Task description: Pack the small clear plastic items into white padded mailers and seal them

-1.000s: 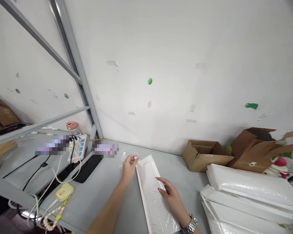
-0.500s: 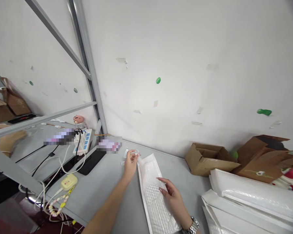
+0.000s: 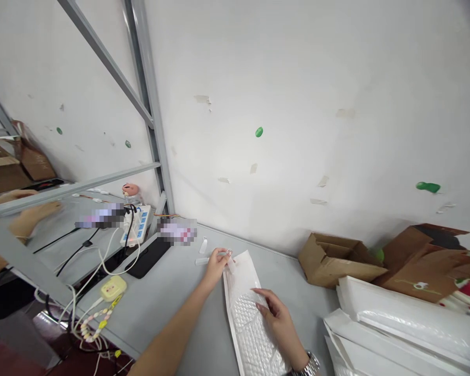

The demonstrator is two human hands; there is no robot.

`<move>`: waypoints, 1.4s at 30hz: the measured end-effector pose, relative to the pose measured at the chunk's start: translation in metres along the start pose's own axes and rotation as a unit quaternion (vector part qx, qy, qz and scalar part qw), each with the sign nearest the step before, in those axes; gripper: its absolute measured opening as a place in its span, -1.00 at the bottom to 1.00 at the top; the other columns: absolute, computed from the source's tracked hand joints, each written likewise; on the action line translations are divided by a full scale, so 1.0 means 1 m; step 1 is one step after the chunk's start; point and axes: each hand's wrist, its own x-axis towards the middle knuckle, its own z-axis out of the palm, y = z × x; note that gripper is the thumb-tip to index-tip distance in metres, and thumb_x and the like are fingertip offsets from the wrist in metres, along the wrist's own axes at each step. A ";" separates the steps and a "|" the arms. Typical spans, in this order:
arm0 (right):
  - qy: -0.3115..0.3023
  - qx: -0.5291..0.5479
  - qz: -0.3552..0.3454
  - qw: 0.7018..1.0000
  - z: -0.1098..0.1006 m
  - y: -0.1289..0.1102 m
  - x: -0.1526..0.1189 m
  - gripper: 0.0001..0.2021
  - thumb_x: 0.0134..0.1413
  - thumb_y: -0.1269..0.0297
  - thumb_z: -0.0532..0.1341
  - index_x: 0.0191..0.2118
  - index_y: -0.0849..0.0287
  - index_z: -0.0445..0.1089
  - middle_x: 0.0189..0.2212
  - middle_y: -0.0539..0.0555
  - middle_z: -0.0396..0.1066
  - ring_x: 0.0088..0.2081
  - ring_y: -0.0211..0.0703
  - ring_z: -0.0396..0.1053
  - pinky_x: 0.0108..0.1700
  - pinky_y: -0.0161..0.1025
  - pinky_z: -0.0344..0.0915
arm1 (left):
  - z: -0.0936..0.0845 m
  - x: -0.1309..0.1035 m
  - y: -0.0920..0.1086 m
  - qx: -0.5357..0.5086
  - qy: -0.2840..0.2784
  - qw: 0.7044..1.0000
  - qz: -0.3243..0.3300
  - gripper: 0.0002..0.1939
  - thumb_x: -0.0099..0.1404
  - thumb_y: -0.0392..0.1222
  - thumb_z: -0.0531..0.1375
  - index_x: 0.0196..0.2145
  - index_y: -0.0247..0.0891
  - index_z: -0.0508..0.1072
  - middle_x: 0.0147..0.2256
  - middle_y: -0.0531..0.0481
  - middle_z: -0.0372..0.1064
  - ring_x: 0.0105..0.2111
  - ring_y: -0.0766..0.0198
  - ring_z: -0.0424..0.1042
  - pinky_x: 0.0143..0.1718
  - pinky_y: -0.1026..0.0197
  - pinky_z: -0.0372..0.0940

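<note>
A white bubble mailer [image 3: 246, 308] lies lengthwise on the grey table [image 3: 203, 334]. Near its far end, my left hand [image 3: 218, 265] pinches a small clear plastic piece [image 3: 231, 265] that hangs over the mailer's top. My right hand [image 3: 276, 313], with a metal watch at the wrist, is over the right side of the mailer, thumb and fingers apart and nothing between them. Two more small clear pieces, one upright [image 3: 204, 244] and one sideways [image 3: 201, 261], lie just left of my left hand.
White mailers [image 3: 411, 318] are stacked at the right, before an open cardboard box [image 3: 329, 266] and a brown bag [image 3: 419, 266]. Left are a black phone-like slab [image 3: 149, 258], power strip [image 3: 141, 224], cables, yellow case [image 3: 113, 288] and metal frame [image 3: 156, 125]. Another person's hands are at far left.
My left hand has moved right and slightly down with the clear piece, onto the mailer's far end. My right hand has barely moved. The view has shifted a little.
</note>
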 end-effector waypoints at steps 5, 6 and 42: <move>-0.038 -0.117 0.012 0.992 -0.004 0.008 0.000 -0.80 0.04 0.18 0.17 -0.21 0.05 0.44 -0.40 0.04 0.38 -0.40 -0.14 0.33 -0.33 -0.23 0.30 | -0.001 -0.003 -0.001 0.062 0.020 0.998 0.019 -0.72 0.12 0.00 0.14 -0.28 -0.19 0.22 -0.51 0.07 0.42 -0.48 0.27 0.42 -0.42 0.26 0.24; -0.028 -0.154 -0.001 0.988 -0.004 0.010 0.000 -0.82 0.06 0.17 0.16 -0.26 0.06 0.45 -0.41 0.05 0.36 -0.39 -0.13 0.32 -0.32 -0.21 0.29 | -0.002 -0.004 -0.001 0.078 0.021 0.996 0.023 -0.73 0.11 -0.02 0.15 -0.29 -0.19 0.23 -0.53 0.09 0.40 -0.49 0.27 0.41 -0.42 0.26 0.23; 0.074 -0.236 -0.185 0.951 0.043 0.024 0.081 -0.70 0.28 0.26 -0.15 -0.43 0.13 0.20 -0.40 0.06 0.25 -0.31 -0.13 0.20 -0.21 -0.14 0.15 | -0.017 -0.004 0.011 0.300 -0.001 0.943 0.147 -0.77 0.21 -0.05 0.08 -0.43 -0.16 0.48 -0.37 -0.06 0.40 -0.26 0.11 0.33 -0.12 0.10 0.17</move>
